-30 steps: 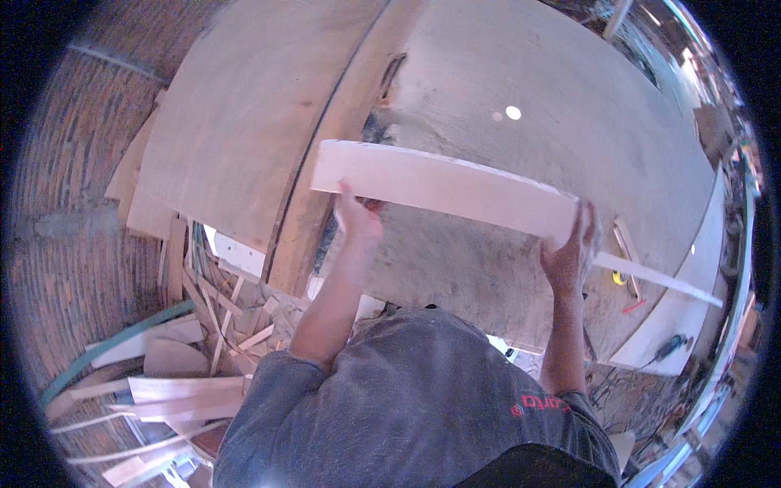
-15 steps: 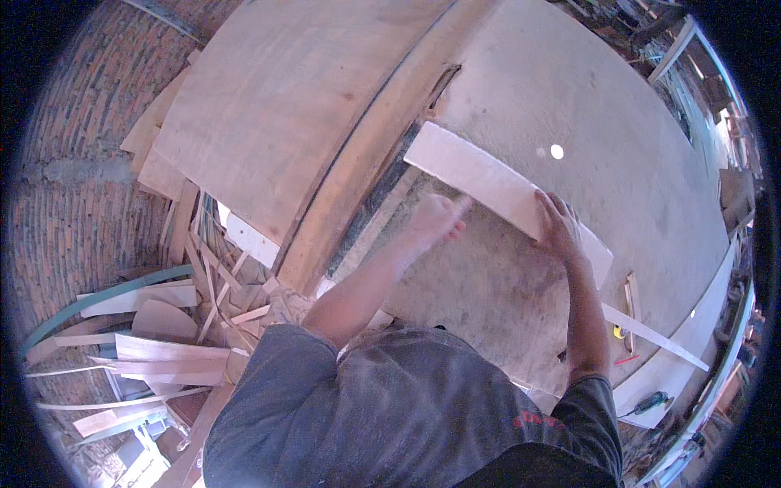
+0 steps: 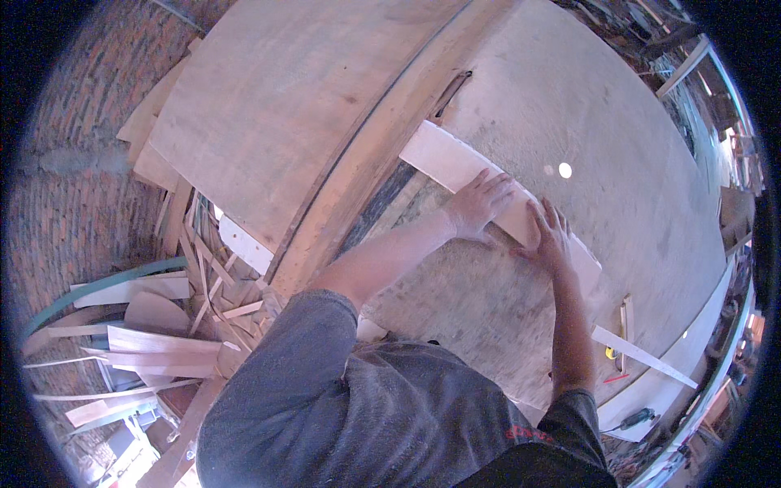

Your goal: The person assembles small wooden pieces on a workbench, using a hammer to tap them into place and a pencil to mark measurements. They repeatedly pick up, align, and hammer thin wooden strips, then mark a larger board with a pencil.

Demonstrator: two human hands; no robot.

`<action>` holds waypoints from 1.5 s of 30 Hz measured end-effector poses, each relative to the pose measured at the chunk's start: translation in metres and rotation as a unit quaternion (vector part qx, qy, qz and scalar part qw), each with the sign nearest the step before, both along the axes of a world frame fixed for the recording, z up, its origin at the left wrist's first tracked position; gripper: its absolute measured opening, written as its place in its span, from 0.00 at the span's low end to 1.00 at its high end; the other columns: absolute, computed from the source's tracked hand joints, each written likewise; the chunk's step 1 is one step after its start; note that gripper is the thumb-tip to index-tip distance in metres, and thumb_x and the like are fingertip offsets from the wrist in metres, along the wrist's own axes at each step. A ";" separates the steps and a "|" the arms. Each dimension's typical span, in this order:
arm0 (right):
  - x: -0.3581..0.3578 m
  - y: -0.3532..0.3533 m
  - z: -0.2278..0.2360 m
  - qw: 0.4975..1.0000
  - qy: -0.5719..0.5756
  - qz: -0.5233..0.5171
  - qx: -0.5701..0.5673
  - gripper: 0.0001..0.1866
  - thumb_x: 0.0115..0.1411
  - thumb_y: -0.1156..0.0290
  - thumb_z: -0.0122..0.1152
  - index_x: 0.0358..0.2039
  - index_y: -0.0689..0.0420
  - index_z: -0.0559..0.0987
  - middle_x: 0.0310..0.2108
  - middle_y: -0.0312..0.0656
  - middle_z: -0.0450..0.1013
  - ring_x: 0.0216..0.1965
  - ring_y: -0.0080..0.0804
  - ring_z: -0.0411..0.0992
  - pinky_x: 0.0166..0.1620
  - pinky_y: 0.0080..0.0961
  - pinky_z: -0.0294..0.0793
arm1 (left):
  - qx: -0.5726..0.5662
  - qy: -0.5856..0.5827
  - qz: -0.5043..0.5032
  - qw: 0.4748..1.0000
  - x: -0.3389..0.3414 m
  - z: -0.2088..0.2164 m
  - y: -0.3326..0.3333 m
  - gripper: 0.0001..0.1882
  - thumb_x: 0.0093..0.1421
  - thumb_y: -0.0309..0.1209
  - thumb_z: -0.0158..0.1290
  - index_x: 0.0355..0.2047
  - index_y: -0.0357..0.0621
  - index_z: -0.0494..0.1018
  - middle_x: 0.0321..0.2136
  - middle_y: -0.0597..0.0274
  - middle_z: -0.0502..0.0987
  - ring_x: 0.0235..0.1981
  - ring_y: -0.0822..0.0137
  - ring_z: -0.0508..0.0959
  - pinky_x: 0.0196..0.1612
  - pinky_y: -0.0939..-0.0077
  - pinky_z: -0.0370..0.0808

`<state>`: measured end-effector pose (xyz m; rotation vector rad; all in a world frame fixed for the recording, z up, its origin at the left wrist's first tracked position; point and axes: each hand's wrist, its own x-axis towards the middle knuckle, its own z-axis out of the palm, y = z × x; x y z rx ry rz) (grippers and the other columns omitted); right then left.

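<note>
A pale, flat board [image 3: 440, 154] lies slantwise across the worktable, its far left end against a raised wooden strip [image 3: 370, 142]. My left hand [image 3: 482, 203] rests on the board near its middle, fingers spread. Just to the right, my right hand [image 3: 547, 236] lies on the same board with fingers apart and the thumb at its near edge. Neither hand grips anything that I can see. The worktable top [image 3: 455, 285] is dusty, with a white round spot [image 3: 565, 170] beyond the board.
Wood offcuts [image 3: 163, 350] are piled at the left by a brick wall [image 3: 81, 228]. A large plywood sheet [image 3: 277, 98] lies beyond the strip. At the right are a thin wooden strip [image 3: 647, 358], a yellow tape measure [image 3: 610, 353], a red pencil-like stick [image 3: 617, 378] and a dark power tool [image 3: 637, 419].
My left hand, closed and off the board before, has moved right and opened onto it. My right hand stays on the board. The board has shifted slightly left in view.
</note>
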<state>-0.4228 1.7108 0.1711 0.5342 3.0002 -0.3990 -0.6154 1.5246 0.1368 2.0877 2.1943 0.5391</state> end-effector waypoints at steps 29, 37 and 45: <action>-0.022 0.010 0.009 0.998 0.038 -0.023 -0.039 0.51 0.35 0.64 0.82 0.65 0.44 0.73 0.66 0.48 0.67 0.63 0.59 0.64 0.65 0.51 0.67 | 0.010 -0.014 0.011 1.000 -0.034 -0.019 0.047 0.51 0.48 0.65 0.62 0.65 0.46 0.68 0.61 0.56 0.72 0.67 0.50 0.64 0.74 0.44 0.53; -0.027 0.021 0.006 0.999 0.030 -0.024 -0.036 0.53 0.34 0.64 0.82 0.66 0.44 0.72 0.66 0.48 0.66 0.64 0.58 0.63 0.66 0.51 0.67 | -0.001 0.009 -0.001 1.000 -0.040 -0.015 0.056 0.55 0.47 0.70 0.61 0.67 0.45 0.66 0.62 0.54 0.71 0.67 0.49 0.65 0.74 0.44 0.51; -0.028 0.025 0.002 0.998 0.036 -0.024 -0.040 0.54 0.33 0.63 0.84 0.66 0.44 0.73 0.67 0.47 0.66 0.64 0.58 0.62 0.67 0.50 0.66 | -0.049 -0.004 -0.004 0.999 -0.044 -0.019 0.063 0.63 0.44 0.76 0.59 0.72 0.49 0.59 0.68 0.53 0.64 0.72 0.50 0.59 0.77 0.47 0.45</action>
